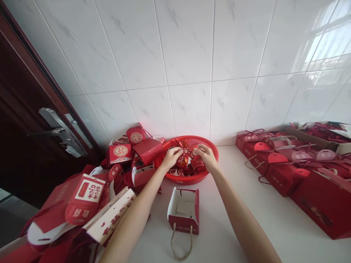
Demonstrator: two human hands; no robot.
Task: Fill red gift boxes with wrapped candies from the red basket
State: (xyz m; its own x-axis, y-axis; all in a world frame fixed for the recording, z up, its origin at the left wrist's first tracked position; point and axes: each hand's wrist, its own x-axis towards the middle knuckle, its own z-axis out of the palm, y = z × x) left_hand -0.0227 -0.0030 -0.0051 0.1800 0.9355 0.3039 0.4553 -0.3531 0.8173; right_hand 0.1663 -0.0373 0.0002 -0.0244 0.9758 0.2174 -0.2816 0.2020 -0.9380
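Both of my hands are over a red plastic basket [192, 179] filled with small, shiny red wrapped sweets [188, 160]. My left hand [172, 157] has its fingers pinched together at the basket's left side; what lies between the fingertips is too small to make out. At the right side, my right hand [207, 157] grips a red wrapped sweet [195, 150] between thumb and fingers. In front of the basket stands a small red gift box [183, 228], its top open and its white inside bare. The box's rope handle [182, 258] hangs toward me.
Red gift boxes [148, 150] and flat red and white cartons [85, 195] lie in a heap on the left. Rows of red boxes with handles [282, 171] stand on the right, beside a cardboard carton [298, 133]. A tiled wall [189, 109] rises behind; a dark door [24, 109] is at left.
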